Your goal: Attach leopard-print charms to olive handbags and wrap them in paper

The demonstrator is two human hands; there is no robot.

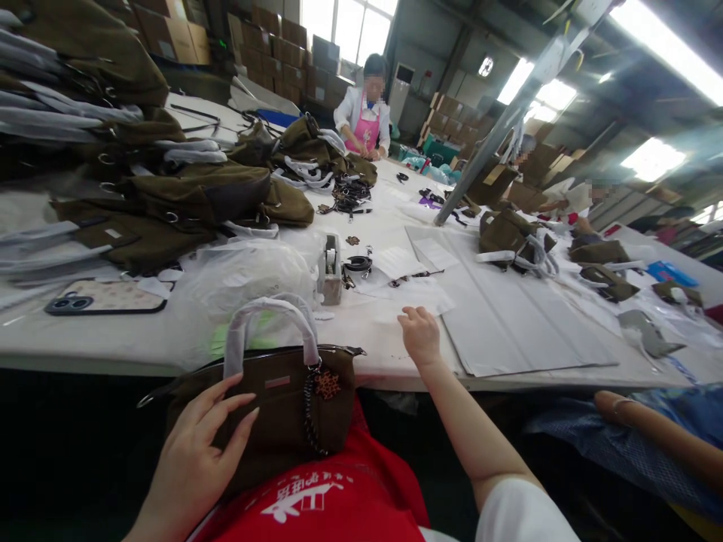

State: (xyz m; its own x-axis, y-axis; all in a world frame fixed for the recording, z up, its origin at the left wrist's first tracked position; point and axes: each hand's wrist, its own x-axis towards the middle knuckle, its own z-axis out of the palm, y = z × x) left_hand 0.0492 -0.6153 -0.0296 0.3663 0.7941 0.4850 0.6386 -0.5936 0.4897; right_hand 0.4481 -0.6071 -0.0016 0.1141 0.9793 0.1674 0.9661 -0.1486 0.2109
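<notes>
A dark olive handbag (271, 410) with white-wrapped handles (271, 305) rests against the red apron at the table's front edge. An orange-brown charm (327, 385) on a braided strap hangs from its right handle ring. The fingers of my left hand (212, 421) lie spread against the front of the bag, near the left handle base. Over the white table, to the right of the bag, is my right hand (419, 333), its fingers curled close beside thin white sheets (398, 263); whatever they hold, if anything, is too small to make out.
Olive bags (203, 192) are heaped at the left, behind a phone (107, 296) and clear plastic (248, 275). A tape dispenser (330, 271) and coiled black strap (358, 263) stand mid-table. Grey board (508, 316) lies right, near a metal post (486, 135). A person (367, 113) works opposite.
</notes>
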